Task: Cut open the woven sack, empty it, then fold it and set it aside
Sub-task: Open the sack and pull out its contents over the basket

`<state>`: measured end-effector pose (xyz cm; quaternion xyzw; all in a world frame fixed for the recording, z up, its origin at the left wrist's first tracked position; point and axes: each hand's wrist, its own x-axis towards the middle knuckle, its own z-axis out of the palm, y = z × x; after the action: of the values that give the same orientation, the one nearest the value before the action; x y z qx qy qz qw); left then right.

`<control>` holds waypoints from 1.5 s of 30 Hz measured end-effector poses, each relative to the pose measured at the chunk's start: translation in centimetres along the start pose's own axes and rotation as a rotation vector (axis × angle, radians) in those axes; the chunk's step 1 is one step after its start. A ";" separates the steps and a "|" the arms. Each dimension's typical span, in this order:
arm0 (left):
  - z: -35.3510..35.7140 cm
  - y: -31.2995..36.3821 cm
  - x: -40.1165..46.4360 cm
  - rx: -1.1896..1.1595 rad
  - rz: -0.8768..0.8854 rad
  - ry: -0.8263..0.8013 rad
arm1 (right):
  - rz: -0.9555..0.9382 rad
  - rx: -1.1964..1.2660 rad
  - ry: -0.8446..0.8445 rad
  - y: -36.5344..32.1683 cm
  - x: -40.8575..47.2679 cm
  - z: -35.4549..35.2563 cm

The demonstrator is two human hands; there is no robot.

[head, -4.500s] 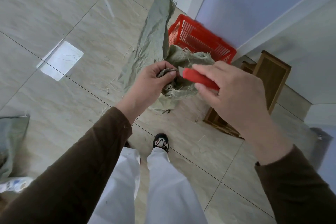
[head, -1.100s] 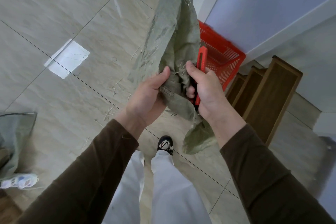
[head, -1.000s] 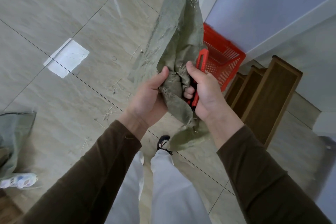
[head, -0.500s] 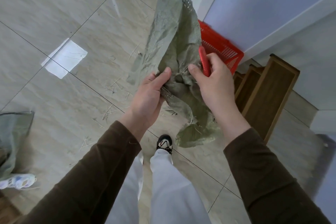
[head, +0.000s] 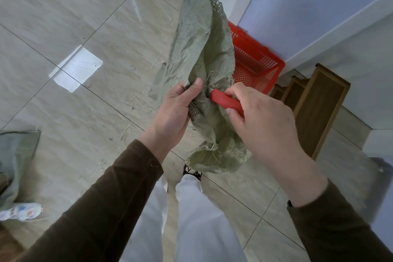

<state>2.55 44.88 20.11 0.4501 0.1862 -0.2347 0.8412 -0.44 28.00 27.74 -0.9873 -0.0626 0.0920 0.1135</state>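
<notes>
A limp grey-green woven sack (head: 197, 49) hangs in the air in front of me, its frayed far end pointing up and its crumpled near end drooping over my shoe. My left hand (head: 174, 112) grips the sack at its bunched middle, thumb on top. My right hand (head: 261, 121) holds a red utility knife (head: 226, 103), its tip pointing left into the bunched fabric beside my left thumb. The blade itself is hidden in the folds.
A red plastic basket (head: 258, 64) stands on the tiled floor behind the sack, by the wall. Wooden frames (head: 316, 102) lean at the right. Another grey-green sack (head: 14, 155) lies at the left edge. Straw-like fibres (head: 131, 102) litter the tiles.
My right hand has turned the red knife from upright beside the sack to pointing left into the bunched fabric. My left hand keeps its grip; the sack has barely shifted.
</notes>
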 end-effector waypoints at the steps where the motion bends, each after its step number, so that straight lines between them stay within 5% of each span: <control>1: 0.0 0.0 0.0 -0.002 0.000 0.003 | 0.003 -0.016 0.006 0.0 0.1 -0.1; 19: 0.6 -0.2 1.1 0.078 0.052 -0.046 | -0.001 -0.133 0.045 1.3 1.8 1.1; 25: 0.1 -0.3 2.5 0.263 0.110 -0.214 | -0.016 -0.008 0.040 2.1 2.0 0.7; 37: 0.8 -0.7 3.9 0.444 0.078 -0.029 | -0.062 0.055 0.115 4.4 2.7 2.0; 41: -2.4 -0.6 3.1 0.418 0.074 0.177 | 0.425 0.330 0.268 11.1 4.7 -1.2; 45: -2.4 -1.2 2.1 0.308 0.017 0.139 | 0.321 0.498 0.095 9.9 6.1 -1.8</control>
<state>3.38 45.87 16.98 0.5904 0.2018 -0.2217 0.7494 6.85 18.95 26.13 -0.9295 0.1241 0.0748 0.3391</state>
